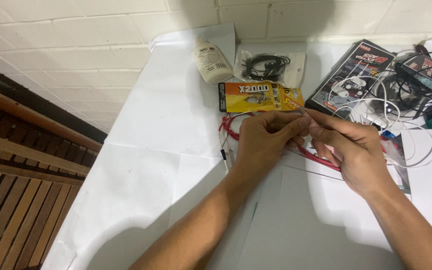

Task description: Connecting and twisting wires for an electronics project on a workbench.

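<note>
Both hands meet over the white paper-covered table [166,130]. My left hand [263,137] and my right hand [348,147] pinch the same small piece, the end of a red cable [228,127], between their fingertips near the middle. The red cable loops out to the left of my left hand and runs under my right hand. A thin black-tipped end [224,156] of the cable lies on the table by my left wrist.
A yellow glue blister pack [256,96], a white bottle [211,62] and a bag of black earphones [268,65] lie behind the hands. At right are a black box [351,75], tangled white and black cables [401,95]. A wooden slatted structure [16,190] borders the table's left edge.
</note>
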